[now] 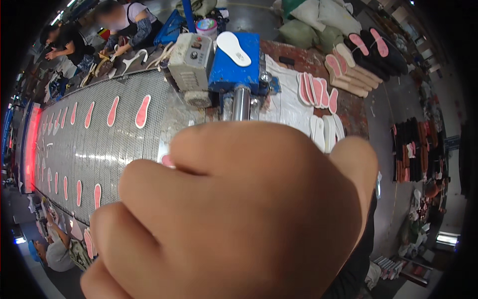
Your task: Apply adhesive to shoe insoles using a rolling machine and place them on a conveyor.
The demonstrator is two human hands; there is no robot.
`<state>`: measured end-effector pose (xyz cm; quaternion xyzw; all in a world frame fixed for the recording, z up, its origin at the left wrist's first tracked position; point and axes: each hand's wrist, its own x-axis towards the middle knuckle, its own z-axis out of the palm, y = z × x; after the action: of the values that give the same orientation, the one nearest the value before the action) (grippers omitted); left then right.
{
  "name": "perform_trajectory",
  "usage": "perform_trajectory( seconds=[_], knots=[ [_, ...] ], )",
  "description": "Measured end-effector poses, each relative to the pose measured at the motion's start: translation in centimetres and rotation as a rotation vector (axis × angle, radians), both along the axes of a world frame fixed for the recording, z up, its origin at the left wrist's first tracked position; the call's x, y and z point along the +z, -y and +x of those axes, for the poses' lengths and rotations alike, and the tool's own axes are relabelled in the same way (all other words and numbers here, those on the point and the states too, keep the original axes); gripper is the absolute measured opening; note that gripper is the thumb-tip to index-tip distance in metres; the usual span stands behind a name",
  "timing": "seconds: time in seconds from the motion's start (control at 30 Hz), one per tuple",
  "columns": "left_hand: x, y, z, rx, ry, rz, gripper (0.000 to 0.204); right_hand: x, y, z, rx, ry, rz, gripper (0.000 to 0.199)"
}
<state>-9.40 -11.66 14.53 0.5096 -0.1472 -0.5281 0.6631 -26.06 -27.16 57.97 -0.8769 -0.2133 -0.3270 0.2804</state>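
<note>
My left hand [239,209] fills the lower middle, very close, with its back toward me. Its fingers are curled, and the thumb stands apart on the right. The palm is hidden, so I cannot tell what it holds, if anything. Past the fingertips shows a sliver of a pink and white insole [167,160]; whether it is held or lies beyond them is unclear. Just beyond the hand is a blue machine [234,74] with a white insole [234,49] on top. My right hand does not show; some black cloth appears at lower right.
A mesh conveyor belt [99,144] carries rows of pink insoles toward a red glow [34,149]. A grey control box [191,62] adjoins the blue machine. Stacked pink insoles [313,89] lie on white cloth. Sandals [381,50] stand behind. Other people [132,25] work at far left.
</note>
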Motion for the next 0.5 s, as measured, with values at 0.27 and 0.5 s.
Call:
perform_trajectory(
  seconds=[0.27,0.5],
  knots=[
    [-2.6,-1.5,-4.1,0.32,-0.225,-0.022,0.051,-2.9,5.3,-3.9,0.181,-0.303,0.455,0.016],
    [-2.6,-2.7,-5.7,0.593,-0.343,-0.137,0.033,-30.0,15.7,-12.6,-0.245,-1.601,0.707,0.016]
  ],
)
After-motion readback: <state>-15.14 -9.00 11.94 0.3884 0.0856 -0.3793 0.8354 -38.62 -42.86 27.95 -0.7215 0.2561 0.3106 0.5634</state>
